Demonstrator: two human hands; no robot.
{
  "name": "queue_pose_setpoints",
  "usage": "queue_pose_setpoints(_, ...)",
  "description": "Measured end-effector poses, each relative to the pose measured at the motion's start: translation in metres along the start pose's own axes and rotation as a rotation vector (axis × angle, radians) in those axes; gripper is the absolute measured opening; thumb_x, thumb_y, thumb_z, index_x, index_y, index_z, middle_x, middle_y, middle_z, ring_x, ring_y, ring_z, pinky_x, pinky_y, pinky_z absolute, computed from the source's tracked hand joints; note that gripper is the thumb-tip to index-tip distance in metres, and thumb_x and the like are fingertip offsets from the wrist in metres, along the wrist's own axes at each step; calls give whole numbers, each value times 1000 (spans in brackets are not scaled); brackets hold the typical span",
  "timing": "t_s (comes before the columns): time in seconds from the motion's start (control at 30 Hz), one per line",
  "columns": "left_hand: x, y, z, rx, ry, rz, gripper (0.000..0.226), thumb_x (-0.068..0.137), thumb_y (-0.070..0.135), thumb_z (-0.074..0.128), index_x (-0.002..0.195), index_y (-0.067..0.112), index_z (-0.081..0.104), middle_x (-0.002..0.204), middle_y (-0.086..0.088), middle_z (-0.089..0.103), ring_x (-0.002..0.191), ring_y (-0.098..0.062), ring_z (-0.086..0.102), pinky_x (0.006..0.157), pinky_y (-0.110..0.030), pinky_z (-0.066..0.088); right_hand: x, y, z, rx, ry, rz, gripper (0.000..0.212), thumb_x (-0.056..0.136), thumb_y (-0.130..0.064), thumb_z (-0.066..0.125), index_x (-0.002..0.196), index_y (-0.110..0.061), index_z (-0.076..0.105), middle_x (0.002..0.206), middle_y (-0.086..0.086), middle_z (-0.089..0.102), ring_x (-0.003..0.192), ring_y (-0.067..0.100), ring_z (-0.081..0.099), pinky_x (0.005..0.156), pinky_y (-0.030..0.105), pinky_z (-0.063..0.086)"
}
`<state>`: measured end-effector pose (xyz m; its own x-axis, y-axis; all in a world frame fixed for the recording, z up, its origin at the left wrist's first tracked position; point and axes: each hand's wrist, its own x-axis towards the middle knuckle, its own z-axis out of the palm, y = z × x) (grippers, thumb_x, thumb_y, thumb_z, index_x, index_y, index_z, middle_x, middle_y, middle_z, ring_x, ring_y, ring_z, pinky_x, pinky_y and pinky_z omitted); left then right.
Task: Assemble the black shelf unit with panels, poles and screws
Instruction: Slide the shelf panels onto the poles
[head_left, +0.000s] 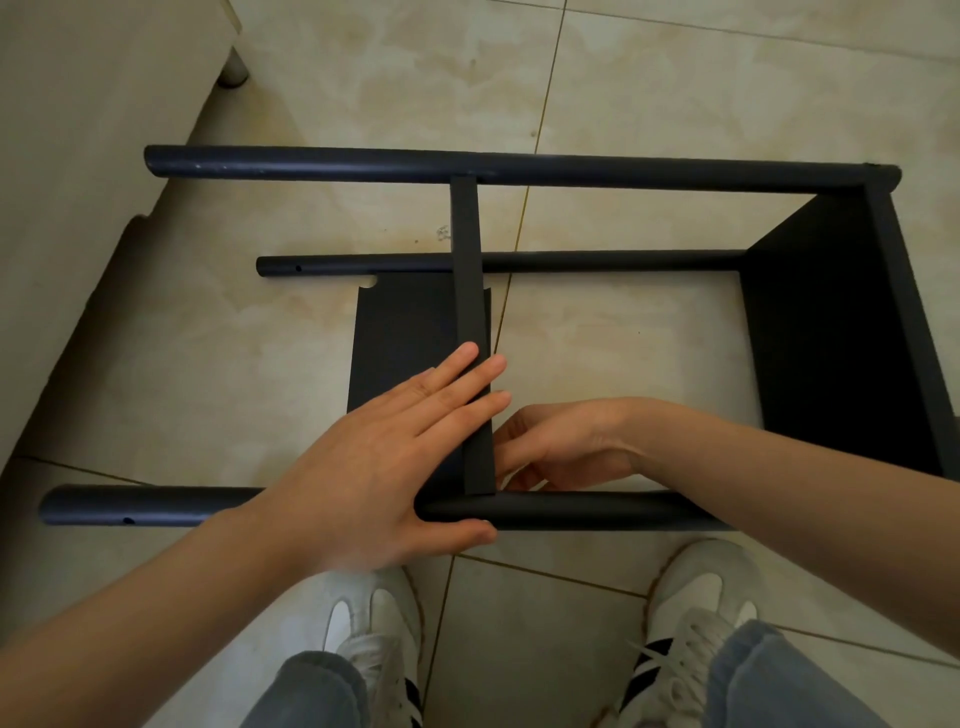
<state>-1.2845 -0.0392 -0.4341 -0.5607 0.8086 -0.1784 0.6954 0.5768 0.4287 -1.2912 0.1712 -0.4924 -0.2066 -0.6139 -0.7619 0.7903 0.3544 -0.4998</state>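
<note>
No text, label, brand name, number or sign can be read anywhere in the view.
</note>
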Motion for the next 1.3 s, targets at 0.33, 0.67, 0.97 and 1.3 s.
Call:
queue_pose_setpoints(0.33, -1, -1, 0, 4, 1, 4, 95, 83, 77, 45, 158, 24, 22, 167, 10, 3, 153, -6, -8, 121, -38, 11, -4, -4, -4, -23, -1, 0, 25, 93, -10, 61, 114, 3, 67, 100, 9, 66, 92, 20, 61, 90, 34, 50)
queue_pose_setpoints(0.67, 0, -1, 1, 19, 6, 9, 95, 84, 76, 46, 158, 22, 22, 168, 8, 5, 154, -8, -5, 121, -40, 16, -4, -10, -9, -33, -52, -8, 16, 93, -4, 58, 107, -2, 65, 93, 8, 66, 88, 20, 57, 87, 35, 43)
queue_pose_setpoints(0.97, -1, -2, 2, 40, -1, 5, 94, 85, 77, 43, 158, 22, 22, 168, 6, 5, 154, -9, -6, 119, -36, 13, -3, -15, -12, -50, -73, -6, 27, 92, -5, 60, 117, 3, 61, 94, 9, 63, 81, 16, 58, 82, 33, 43)
queue_pose_setpoints(1.3, 0, -2, 3, 22, 6, 11, 94, 85, 76, 46, 158, 22, 23, 168, 6, 5, 154, -9, -6, 120, -36, 21, -3, -14, -13, -79, -73, 22, 19, 93, -12, 61, 110, -4, 67, 93, 6, 65, 74, 13, 56, 77, 30, 44)
